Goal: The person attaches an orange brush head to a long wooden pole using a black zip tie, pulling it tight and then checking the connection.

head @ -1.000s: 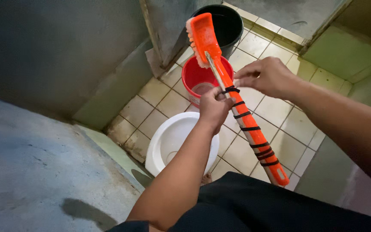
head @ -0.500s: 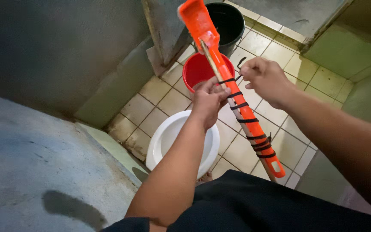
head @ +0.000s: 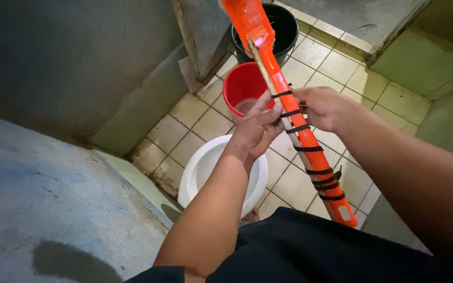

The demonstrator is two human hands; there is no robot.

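- Holding the orange brush by its long handle, I have my left hand closed around it from the near side, with the thumb and fingers pressing a thin wooden splint against the plastic.
- My right hand sits on the far side of the handle, fingers pinched shut on the black cord where its topmost turns cross the handle.
- Compared with a second ago, the brush head has climbed to the top edge of view and tilted further away from me, and my right hand has come back in against the handle after pulling out a loop of cord.
- Another turn now lies high on the handle near my hands, so the wrapping looks to be creeping up from the tail end towards the head.
- Below the handle stands the red bucket, with a black bucket beyond it under the brush head.
- Nearer me than the handle, the white bowl rests on the tiled floor.
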